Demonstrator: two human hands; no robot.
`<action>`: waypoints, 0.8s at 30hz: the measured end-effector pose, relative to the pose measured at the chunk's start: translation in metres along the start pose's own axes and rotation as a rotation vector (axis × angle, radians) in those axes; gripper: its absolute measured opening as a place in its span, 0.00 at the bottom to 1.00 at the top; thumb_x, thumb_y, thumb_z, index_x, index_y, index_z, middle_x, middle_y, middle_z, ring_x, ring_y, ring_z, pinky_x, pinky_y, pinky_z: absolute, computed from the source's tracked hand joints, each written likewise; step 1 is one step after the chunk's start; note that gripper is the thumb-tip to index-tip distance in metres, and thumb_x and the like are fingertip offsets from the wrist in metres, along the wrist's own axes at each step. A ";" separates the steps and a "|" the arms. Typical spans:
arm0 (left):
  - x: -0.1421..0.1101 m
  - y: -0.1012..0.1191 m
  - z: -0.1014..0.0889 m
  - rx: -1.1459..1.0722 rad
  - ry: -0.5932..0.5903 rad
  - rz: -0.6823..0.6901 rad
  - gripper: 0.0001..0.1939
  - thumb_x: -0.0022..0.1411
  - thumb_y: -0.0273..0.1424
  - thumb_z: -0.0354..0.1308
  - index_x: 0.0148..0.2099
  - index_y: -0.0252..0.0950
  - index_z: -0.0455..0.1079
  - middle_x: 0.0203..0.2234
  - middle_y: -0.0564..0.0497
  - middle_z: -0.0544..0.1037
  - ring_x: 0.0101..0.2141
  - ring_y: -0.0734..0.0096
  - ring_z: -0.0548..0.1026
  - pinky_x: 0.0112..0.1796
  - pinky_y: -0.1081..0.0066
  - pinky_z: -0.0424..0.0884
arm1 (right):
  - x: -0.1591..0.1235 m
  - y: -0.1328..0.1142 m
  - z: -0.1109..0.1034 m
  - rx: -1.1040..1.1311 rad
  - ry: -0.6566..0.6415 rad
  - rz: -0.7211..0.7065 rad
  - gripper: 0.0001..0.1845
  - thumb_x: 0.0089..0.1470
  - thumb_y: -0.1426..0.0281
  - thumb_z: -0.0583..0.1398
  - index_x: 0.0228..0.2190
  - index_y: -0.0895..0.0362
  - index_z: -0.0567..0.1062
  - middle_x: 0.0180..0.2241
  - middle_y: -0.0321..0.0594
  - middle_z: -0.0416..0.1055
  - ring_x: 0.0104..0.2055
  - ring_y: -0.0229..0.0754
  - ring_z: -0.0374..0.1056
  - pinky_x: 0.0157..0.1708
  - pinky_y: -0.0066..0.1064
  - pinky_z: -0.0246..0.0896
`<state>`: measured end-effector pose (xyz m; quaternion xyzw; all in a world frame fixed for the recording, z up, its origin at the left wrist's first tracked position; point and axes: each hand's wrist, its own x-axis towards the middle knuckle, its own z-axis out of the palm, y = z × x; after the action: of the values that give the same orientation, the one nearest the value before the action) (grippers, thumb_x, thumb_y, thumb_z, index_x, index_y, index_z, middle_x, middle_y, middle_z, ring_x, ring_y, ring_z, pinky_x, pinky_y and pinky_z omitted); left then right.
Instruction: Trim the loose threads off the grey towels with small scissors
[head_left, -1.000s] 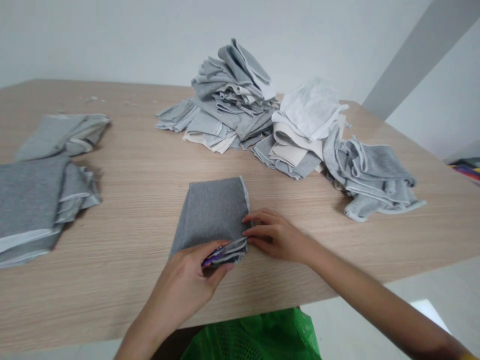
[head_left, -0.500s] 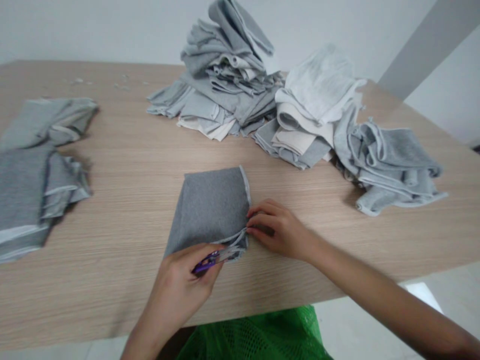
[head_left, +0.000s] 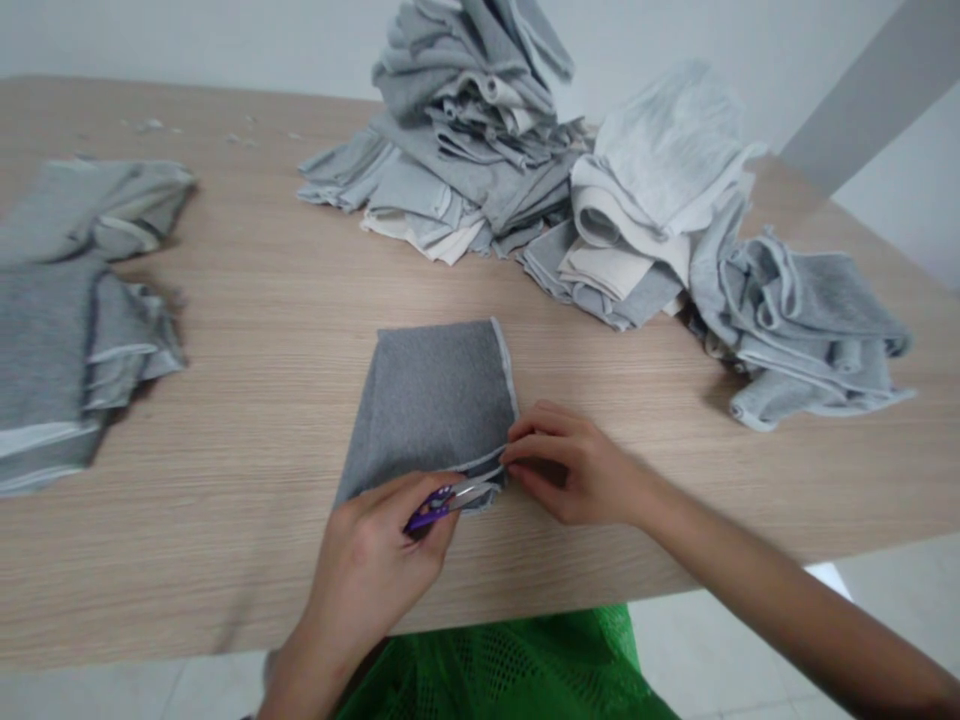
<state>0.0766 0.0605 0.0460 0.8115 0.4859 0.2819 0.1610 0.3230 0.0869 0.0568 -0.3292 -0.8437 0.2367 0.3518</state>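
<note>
Grey fabric heap point(head_left: 466, 165) beyond cloth point(head_left: 442, 390) in pinch of right hand point(head_left: 576, 465), snips point(head_left: 430, 510) within left hand point(head_left: 375, 540)

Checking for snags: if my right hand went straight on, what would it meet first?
Your right hand would probably meet the grey cloth, whose edge it seems to pinch; depth is unclear.

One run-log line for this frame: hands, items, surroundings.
left hand: holds purple-handled scissors, blades by folded gray cloth | right hand: fingertips at cloth's edge | beyond: heaped gray fabric pieces | surface: wood-grain tabletop
</note>
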 end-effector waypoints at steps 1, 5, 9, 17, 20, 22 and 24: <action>0.000 0.000 0.000 0.008 0.003 -0.002 0.08 0.63 0.27 0.59 0.43 0.40 0.77 0.35 0.56 0.84 0.33 0.73 0.81 0.37 0.74 0.75 | 0.000 -0.001 -0.001 0.003 -0.003 0.004 0.08 0.58 0.75 0.61 0.39 0.56 0.78 0.40 0.46 0.75 0.40 0.44 0.70 0.40 0.37 0.68; -0.001 0.001 0.001 0.063 0.031 -0.007 0.07 0.63 0.30 0.57 0.42 0.39 0.77 0.35 0.53 0.84 0.33 0.68 0.82 0.37 0.71 0.76 | 0.000 -0.004 -0.002 0.023 -0.005 0.001 0.09 0.57 0.75 0.62 0.40 0.55 0.78 0.40 0.45 0.75 0.41 0.44 0.71 0.40 0.36 0.68; -0.002 0.002 0.002 0.108 0.052 -0.003 0.07 0.64 0.30 0.57 0.42 0.39 0.76 0.34 0.53 0.84 0.33 0.68 0.82 0.35 0.71 0.75 | -0.001 -0.006 0.000 0.048 0.019 -0.004 0.09 0.56 0.75 0.63 0.40 0.55 0.78 0.38 0.43 0.75 0.39 0.42 0.71 0.39 0.34 0.68; 0.001 0.003 0.005 0.128 0.125 -0.009 0.07 0.63 0.30 0.57 0.41 0.39 0.76 0.33 0.53 0.84 0.30 0.66 0.82 0.32 0.70 0.75 | -0.005 -0.011 0.009 0.019 -0.135 0.035 0.05 0.60 0.68 0.64 0.35 0.57 0.78 0.27 0.38 0.72 0.30 0.39 0.67 0.30 0.30 0.60; 0.002 0.004 0.006 0.128 0.150 -0.023 0.06 0.63 0.30 0.58 0.41 0.39 0.76 0.33 0.52 0.84 0.31 0.65 0.82 0.33 0.69 0.75 | -0.006 -0.014 0.010 -0.003 -0.192 0.097 0.07 0.60 0.67 0.63 0.38 0.58 0.79 0.29 0.39 0.73 0.31 0.39 0.68 0.30 0.30 0.60; 0.003 0.004 0.006 0.124 0.161 -0.029 0.06 0.63 0.29 0.58 0.41 0.39 0.76 0.33 0.52 0.84 0.31 0.66 0.82 0.33 0.70 0.75 | -0.006 -0.016 0.011 -0.017 -0.217 0.115 0.10 0.61 0.66 0.62 0.41 0.58 0.79 0.31 0.40 0.75 0.33 0.40 0.69 0.32 0.30 0.61; 0.003 0.004 0.007 0.119 0.164 -0.037 0.05 0.63 0.29 0.59 0.41 0.39 0.75 0.33 0.53 0.84 0.31 0.67 0.82 0.33 0.71 0.75 | -0.006 -0.017 0.012 -0.034 -0.232 0.102 0.11 0.63 0.66 0.61 0.43 0.58 0.79 0.32 0.41 0.76 0.34 0.41 0.70 0.34 0.31 0.63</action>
<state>0.0845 0.0613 0.0439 0.7848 0.5281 0.3149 0.0777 0.3106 0.0689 0.0574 -0.3482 -0.8647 0.2766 0.2335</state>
